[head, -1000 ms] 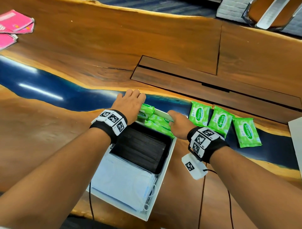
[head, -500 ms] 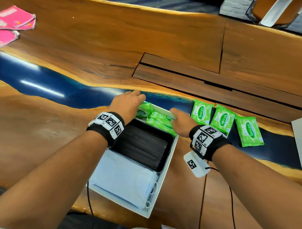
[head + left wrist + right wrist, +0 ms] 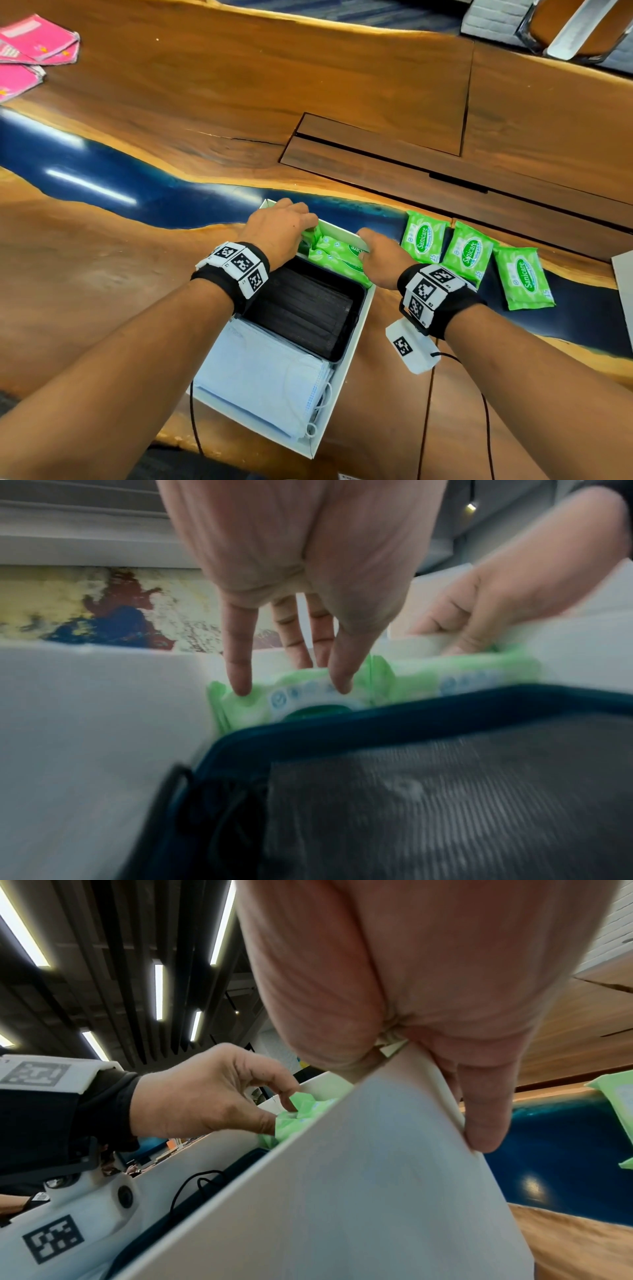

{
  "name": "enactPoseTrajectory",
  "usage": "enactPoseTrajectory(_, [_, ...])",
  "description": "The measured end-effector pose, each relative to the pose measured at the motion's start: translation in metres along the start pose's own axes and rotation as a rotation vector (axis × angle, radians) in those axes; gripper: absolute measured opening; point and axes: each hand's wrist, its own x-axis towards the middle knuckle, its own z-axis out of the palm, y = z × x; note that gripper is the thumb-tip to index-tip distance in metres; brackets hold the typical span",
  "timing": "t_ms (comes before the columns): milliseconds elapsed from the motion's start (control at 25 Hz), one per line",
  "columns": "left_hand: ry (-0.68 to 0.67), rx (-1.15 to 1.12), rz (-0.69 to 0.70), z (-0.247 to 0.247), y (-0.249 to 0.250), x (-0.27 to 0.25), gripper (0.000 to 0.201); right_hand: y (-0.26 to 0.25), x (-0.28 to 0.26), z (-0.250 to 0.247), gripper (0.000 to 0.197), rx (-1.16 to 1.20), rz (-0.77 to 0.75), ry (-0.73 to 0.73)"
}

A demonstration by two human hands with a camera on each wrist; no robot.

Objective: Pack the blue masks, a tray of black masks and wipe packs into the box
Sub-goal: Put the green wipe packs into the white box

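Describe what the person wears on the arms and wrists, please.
No sleeves: both forearms are bare. The left wristband and right wristband are black fabric carrying white blocks with black square codes. A white coded tag hangs from the right one; thin black cables run under both arms.

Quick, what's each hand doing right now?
Left hand: pinching a green wipe pack inside the box.
Right hand: gripping the box wall between thumb and fingers.

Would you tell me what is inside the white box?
Blue masks lie at the near end of the white box, a tray of black masks in the middle, green wipe packs at the far end. The left hand covers some packs; anything beneath is hidden.
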Motion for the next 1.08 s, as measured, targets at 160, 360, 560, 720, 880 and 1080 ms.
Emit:
enactPoseTrajectory(160, [-0.033,-0.113,0.041,0.005,0.001,0.002,0.029,0.000,0.000,-0.001,0.013,-0.004,-0.012,0.002])
enactPoseTrajectory(360, [-0.162,0.003,-0.156,-0.014,-0.006,0.000,0.018,0.001,-0.001,-0.002,0.016,0.001,-0.015,-0.006])
enactPoseTrajectory(560, [-0.318,0.045,-0.160,0.000,-0.002,0.004,0.027,0.001,-0.001,-0.002,0.015,-0.009,-0.020,-0.014])
enactPoseTrajectory(720, [-0.435,-0.031,-0.224,0.013,-0.002,0.005,0.044,0.001,0.000,-0.002,0.016,-0.016,-0.027,-0.022])
enactPoseTrajectory(880, [-0.510,-0.047,-0.218,0.022,0.001,0.009,0.048,0.000,0.002,-0.001,0.016,-0.013,-0.025,-0.028])
enactPoseTrajectory(1080, [-0.478,0.004,-0.196,0.025,-0.001,0.008,0.064,0.001,0.004,0.000,0.014,-0.016,-0.016,-0.038])
